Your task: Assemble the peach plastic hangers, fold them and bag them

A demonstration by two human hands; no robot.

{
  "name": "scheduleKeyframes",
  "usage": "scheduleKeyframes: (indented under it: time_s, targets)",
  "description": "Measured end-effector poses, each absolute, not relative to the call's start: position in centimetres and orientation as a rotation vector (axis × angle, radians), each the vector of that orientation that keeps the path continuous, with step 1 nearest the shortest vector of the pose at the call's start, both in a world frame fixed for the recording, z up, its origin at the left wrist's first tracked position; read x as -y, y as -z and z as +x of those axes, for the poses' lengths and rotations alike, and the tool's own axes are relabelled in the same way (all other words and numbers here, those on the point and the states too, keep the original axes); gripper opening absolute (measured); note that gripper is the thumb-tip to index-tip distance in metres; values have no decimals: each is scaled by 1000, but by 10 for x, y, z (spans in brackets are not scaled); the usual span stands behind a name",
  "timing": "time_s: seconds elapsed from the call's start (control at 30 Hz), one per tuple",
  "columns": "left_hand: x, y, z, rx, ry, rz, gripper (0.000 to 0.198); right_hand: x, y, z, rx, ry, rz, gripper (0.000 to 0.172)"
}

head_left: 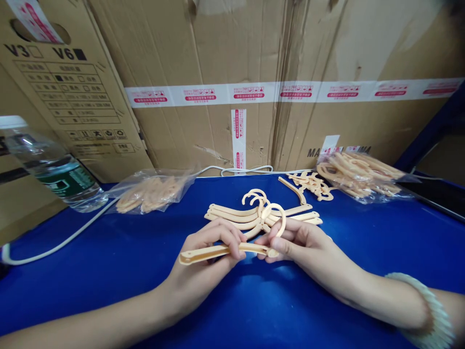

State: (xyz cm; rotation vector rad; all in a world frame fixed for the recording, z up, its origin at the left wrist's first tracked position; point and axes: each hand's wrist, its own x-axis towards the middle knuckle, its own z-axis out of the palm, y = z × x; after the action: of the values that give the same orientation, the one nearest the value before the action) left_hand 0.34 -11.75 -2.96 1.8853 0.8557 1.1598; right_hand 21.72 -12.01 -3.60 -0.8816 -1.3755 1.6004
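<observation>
My left hand (pixel 214 249) is closed around a beige plastic hanger arm (pixel 205 253), whose free end points left. Between the fingers of my right hand (pixel 296 240) is a beige hanger hook (pixel 282 215), its curve upward. The hook's base meets the arm's inner end; whether the two are locked together is hidden by my fingers. Just behind my hands lie several assembled hangers (pixel 232 213), stacked with their hooks toward the back. One loose hanger arm (pixel 292 189) rests beyond them, beside a pile of loose hooks (pixel 312 184).
A clear bag of beige parts (pixel 152 191) lies at the left, another bag of parts (pixel 359 174) at the back right. The water bottle (pixel 58 169) leans at far left. A white cable (pixel 72 242) crosses the blue table (pixel 254 310). Cardboard boxes (pixel 218 53) wall off the back.
</observation>
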Motion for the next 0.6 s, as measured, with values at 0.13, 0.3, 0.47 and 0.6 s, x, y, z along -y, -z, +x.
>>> scheduleKeyframes:
  time_s: [0.13,0.3,0.47,0.6]
  targets:
    - [119,30,3,-836,-1141,1889,17,120,36,217,1361,-1618,-851,26]
    - [119,30,3,-808,-1113,1892,16,120,38,217,1381,-1583,-844,28]
    - [117,31,3,-781,-1092,1902,15,119,44,218,1434,-1529,-862,29]
    - [118,33,5,-800,-1049,1829,14,118,47,219,1467,-1478,-880,32]
